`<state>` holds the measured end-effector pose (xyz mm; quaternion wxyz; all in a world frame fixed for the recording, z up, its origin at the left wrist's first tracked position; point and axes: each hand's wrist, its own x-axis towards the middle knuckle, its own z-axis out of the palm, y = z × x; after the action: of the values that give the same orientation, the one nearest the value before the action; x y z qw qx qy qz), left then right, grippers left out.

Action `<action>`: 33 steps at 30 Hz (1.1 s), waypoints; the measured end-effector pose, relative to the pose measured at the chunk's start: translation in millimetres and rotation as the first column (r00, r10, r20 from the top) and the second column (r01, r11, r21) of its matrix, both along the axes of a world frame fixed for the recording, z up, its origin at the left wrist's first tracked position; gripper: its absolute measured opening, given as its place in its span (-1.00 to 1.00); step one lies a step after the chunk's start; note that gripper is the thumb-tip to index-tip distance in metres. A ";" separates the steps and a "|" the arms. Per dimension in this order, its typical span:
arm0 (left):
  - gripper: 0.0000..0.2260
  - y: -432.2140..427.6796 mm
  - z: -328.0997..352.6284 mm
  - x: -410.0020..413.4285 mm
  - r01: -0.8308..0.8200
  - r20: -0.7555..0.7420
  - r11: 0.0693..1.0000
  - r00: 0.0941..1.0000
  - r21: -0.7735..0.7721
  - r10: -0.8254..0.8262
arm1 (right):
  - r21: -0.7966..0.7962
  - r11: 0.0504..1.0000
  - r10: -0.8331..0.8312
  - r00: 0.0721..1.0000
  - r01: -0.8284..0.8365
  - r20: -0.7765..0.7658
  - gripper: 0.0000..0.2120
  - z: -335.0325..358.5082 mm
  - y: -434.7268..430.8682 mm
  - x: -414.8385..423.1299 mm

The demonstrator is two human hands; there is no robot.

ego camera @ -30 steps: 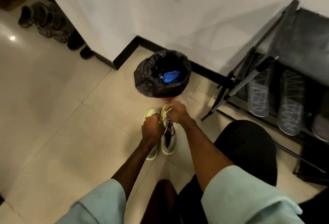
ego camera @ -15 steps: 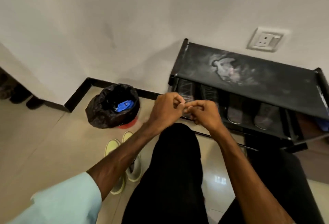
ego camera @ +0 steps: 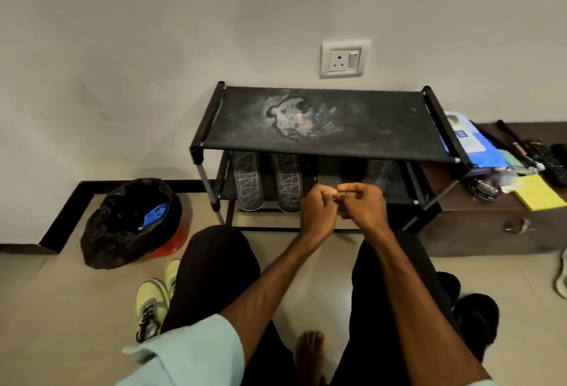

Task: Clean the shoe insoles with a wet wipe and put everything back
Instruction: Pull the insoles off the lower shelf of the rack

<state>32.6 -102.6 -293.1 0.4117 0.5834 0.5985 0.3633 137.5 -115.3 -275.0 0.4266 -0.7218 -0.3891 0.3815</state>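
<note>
left hand (ego camera: 319, 211) and right hand (ego camera: 365, 206) have left the yellow shoes (ego camera: 152, 299), lower-left of the shoe rack (ego camera: 325, 122) — now raised before it, fingers (ego camera: 325, 194) curled, tips meeting; whether they pinch anything, cannot tell. insoles (ego camera: 248, 180) wait on its lower shelf — likely next.

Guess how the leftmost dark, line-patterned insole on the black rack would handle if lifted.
Probably light and bendy: the leftmost dark line-patterned insole looks thin. Being flat, it likely won't roll, though it may droop held by one end.

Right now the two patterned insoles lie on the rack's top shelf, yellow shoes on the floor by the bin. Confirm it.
Wrong shelf. The head view shows the two patterned insoles on the lower shelf of the rack; the yellow shoes are on the floor by the bin.
</note>
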 end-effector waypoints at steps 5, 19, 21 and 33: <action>-0.78 -0.9 -23.1 0.1 0.018 0.007 1.000 1.000 -0.007 -0.018 | 0.014 1.000 -0.012 1.000 0.012 0.013 -0.88 -1.9 9.2 16.9; -0.91 24.4 -36.6 12.4 0.110 -0.207 0.974 0.976 0.197 -0.069 | -0.108 0.946 -0.253 0.907 0.304 0.338 -0.90 -20.4 31.6 76.8; -0.90 33.9 -33.4 16.4 0.109 -0.322 0.969 0.946 0.220 -0.033 | -0.128 0.937 -0.260 0.895 0.324 0.363 -0.90 -24.2 37.9 82.1; -0.38 76.3 -24.2 33.4 0.163 -0.672 0.967 0.695 -0.196 -0.254 | -0.349 0.878 -0.136 0.870 0.327 0.473 -0.53 -54.0 69.1 72.7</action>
<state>65.9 -26.3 -317.3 0.2313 0.7146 0.6594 0.0328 210.3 -46.2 -329.0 0.2078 -0.9050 -0.2916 0.2297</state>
